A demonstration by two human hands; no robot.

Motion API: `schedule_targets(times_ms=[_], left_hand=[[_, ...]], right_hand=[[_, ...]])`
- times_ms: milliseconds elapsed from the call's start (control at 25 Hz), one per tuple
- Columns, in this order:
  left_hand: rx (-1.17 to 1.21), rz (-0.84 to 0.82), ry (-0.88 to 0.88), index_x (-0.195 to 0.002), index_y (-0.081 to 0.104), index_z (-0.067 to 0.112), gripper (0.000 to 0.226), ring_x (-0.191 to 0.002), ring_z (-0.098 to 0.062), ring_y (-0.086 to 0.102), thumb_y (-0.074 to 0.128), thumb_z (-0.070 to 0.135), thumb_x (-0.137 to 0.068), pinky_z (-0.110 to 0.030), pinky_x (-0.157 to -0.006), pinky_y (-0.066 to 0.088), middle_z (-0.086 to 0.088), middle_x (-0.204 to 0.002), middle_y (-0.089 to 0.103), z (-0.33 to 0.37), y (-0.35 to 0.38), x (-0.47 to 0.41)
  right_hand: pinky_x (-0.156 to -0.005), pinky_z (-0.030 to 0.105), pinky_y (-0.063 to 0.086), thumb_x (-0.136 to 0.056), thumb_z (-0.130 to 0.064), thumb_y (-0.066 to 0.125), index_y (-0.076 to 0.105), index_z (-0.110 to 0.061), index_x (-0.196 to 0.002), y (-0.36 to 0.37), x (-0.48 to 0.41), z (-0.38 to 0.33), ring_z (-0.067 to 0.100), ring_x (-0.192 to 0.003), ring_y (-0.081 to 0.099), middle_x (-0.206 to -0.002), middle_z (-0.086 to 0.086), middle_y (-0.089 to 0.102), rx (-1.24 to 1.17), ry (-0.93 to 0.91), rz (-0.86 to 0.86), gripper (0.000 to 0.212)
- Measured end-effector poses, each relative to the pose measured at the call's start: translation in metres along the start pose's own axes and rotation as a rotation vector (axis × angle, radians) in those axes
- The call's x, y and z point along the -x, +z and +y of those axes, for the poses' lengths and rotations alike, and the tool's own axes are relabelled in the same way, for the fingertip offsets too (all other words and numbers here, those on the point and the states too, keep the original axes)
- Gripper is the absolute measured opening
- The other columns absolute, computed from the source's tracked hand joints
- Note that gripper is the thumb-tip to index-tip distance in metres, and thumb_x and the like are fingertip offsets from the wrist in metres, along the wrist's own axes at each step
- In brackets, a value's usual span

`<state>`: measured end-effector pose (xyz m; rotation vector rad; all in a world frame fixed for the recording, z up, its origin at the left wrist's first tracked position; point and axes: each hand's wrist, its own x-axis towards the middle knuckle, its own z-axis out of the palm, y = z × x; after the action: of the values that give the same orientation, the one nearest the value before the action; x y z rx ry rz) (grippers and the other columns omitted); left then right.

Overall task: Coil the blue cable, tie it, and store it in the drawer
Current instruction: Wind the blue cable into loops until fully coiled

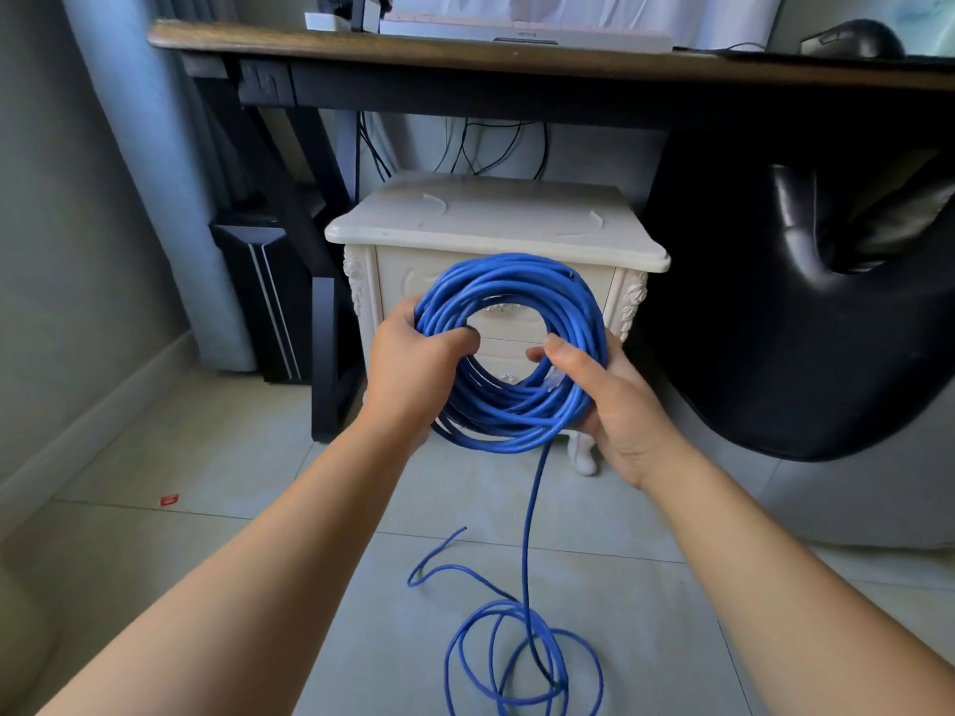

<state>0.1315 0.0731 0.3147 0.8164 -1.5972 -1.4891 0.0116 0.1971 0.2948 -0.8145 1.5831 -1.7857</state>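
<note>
**Cable** [517, 275]: blue, round-jacketed, network type. Most of it is wound into a many-turn ring, held upright in the air just in front of the cabinet [491, 224] and covering much of its face.
- **Tail** [528, 514]: drops from the ring's lower edge to the floor [232, 483] in front of the cabinet. It ends there in a few slack loops and a free end.
- **Plug** [553, 380]: clear, lying against the ring's lower right, by the right thumb.

**Handling (judged):**
- The ring likely has moderate heft.
- The jacket looks semi-stiff and springy, so the turns would probably fan apart if let go.
- The surface is smooth and likely a little slippery.
- It is robust, apart from the plug and any sharp kinks.
- It is best gripped across all turns at once on opposite sides of the ring, as it is held here. A tie would suit a spot where the turns lie tight, away from the plug.

**Left hand** [413, 369]: fingers curled through the ring's centre, gripping the left side of the bundle.

**Right hand** [615, 405]: thumb over the front and fingers behind, gripping the lower right of the bundle.

**Progress (judged):** coiling is part done, the tail is not yet wound in, and no tie is visible.

**Drawer** [509, 328]: its front shows through the ring's opening and appears closed.

**Surroundings:**
- Desk [362, 41]: above the cabinet.
- Chair [806, 312]: black, to the right of the cabinet.
- Tower [268, 302]: dark, to the left of the cabinet.
- Scrap [169, 500]: red, on the floor well to the left of the cabinet and in front of it.
</note>
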Motion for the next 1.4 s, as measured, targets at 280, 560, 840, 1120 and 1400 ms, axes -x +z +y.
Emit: schedule_targets(times_ms=[280,560,840,1120,1400], left_hand=[[0.374,0.122,-0.306,-0.086,0.058,0.010,0.013,-0.071,-0.024,0.056,0.062,0.004,-0.076,-0.036,-0.065,0.045,-0.009,-0.076,0.054,-0.009,0.021,0.011],[0.255,-0.317,-0.331,-0.105,0.065,0.012,0.020,-0.087,-0.012,0.070,0.069,0.018,-0.087,-0.032,-0.083,0.053,-0.002,-0.094,0.073,-0.018,0.028,0.025],[-0.287,-0.485,0.164,-0.150,0.023,0.041,0.102,-0.131,-0.001,0.038,0.086,0.021,-0.072,-0.016,-0.099,0.038,0.011,-0.149,0.032,0.000,-0.003,-0.001],[-0.681,-0.457,0.401,-0.122,0.055,0.030,0.057,-0.087,-0.005,0.063,0.079,0.024,-0.071,-0.027,-0.078,0.052,0.011,-0.100,0.067,-0.011,0.003,0.007],[-0.386,-0.247,0.215,-0.089,0.064,0.016,0.025,-0.048,-0.002,0.049,0.071,0.001,-0.070,-0.015,-0.050,0.039,0.009,-0.062,0.060,-0.007,-0.001,0.007]], right_hand=[[-0.081,0.048,0.058,-0.068,-0.024,0.081,0.052,-0.027,-0.121,0.028,0.006,0.011,0.024,-0.100,0.071,-0.112,0.004,0.072,-0.249,0.009,0.068,0.060],[-0.089,0.044,0.056,-0.072,0.000,0.066,0.063,-0.026,-0.103,0.001,-0.009,0.003,0.021,-0.094,0.068,-0.091,-0.008,0.069,-0.011,-0.152,0.405,0.041],[-0.075,0.013,0.046,-0.076,0.004,0.062,0.054,-0.037,-0.116,-0.014,-0.001,-0.008,-0.005,-0.089,0.061,-0.100,-0.023,0.062,0.617,-0.269,0.156,0.058],[-0.084,0.033,0.051,-0.072,-0.002,0.064,0.056,-0.042,-0.122,-0.002,0.003,-0.008,0.009,-0.094,0.059,-0.106,-0.018,0.061,0.918,-0.365,-0.041,0.064],[-0.080,0.021,0.053,-0.076,-0.017,0.078,0.047,-0.043,-0.130,-0.004,0.002,-0.018,0.005,-0.088,0.068,-0.107,-0.013,0.067,0.529,-0.159,-0.059,0.067]])
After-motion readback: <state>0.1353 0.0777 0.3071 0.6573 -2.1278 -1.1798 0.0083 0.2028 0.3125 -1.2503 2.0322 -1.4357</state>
